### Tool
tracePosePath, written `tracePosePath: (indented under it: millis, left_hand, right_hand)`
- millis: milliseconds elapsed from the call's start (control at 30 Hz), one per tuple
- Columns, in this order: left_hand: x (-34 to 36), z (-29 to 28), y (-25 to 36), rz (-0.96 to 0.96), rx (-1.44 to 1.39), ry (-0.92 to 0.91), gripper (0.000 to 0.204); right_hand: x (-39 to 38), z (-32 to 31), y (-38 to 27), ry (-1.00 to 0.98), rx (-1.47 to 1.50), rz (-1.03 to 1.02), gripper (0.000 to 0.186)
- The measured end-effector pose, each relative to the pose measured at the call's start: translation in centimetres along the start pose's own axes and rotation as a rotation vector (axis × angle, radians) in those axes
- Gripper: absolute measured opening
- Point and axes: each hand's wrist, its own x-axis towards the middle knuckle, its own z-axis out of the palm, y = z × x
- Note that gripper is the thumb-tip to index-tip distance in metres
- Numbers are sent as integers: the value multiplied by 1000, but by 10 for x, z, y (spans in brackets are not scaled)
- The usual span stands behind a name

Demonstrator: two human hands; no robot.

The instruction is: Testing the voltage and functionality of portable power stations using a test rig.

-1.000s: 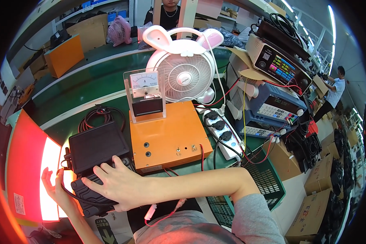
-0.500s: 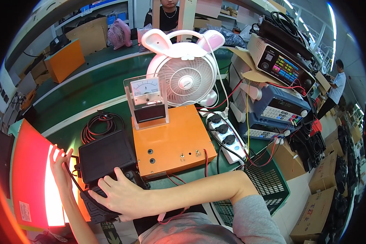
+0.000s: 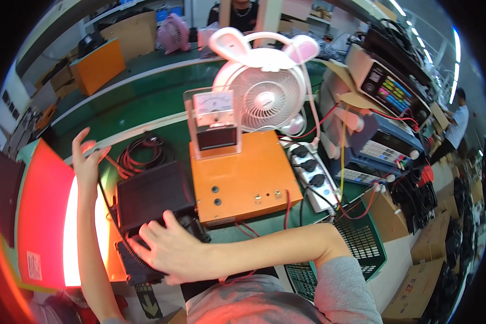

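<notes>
My right hand (image 3: 170, 251) lies flat, fingers spread, on the near end of a black box-shaped device (image 3: 148, 202) that sits left of an orange metal box (image 3: 243, 181). My left hand (image 3: 86, 159) is raised with its fingers apart at the far left corner of the black device, beside a thin black cable that runs along its left side; it holds nothing. On the orange box stands a clear-cased analog meter (image 3: 213, 124).
A white desk fan with pink rabbit ears (image 3: 264, 92) stands behind the meter. A coil of red and black leads (image 3: 140, 154) lies behind the black device. A power strip (image 3: 313, 175), bench instruments (image 3: 386, 89), a green basket (image 3: 362, 243) and cardboard boxes are at right. A glowing red panel (image 3: 43, 210) is at left.
My left hand has risen from low beside the red panel up to the far left corner of the black device. My right hand stayed on the device's near end.
</notes>
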Motion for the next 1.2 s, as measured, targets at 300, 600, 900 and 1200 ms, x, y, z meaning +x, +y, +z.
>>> tracePosePath:
  millis: [300, 600, 900, 1200]
  left_hand:
    - [-61, -4, 117, 288, 74, -562, 51]
    - [-147, -68, 76, 482, 744, -72, 57]
    - [-273, -51, 1, 876, 741, 196, 24]
    - [-285, 12, -2, 1126, 616, -513, 20]
  right_hand:
    - [3, -41, 41, -166, 342, -61, 77]
    - [-70, -119, 97, 129, 398, 351, 23]
    - [-134, -76, 4, -109, 671, -29, 24]
    - [-148, -21, -19, -134, 214, 50, 22]
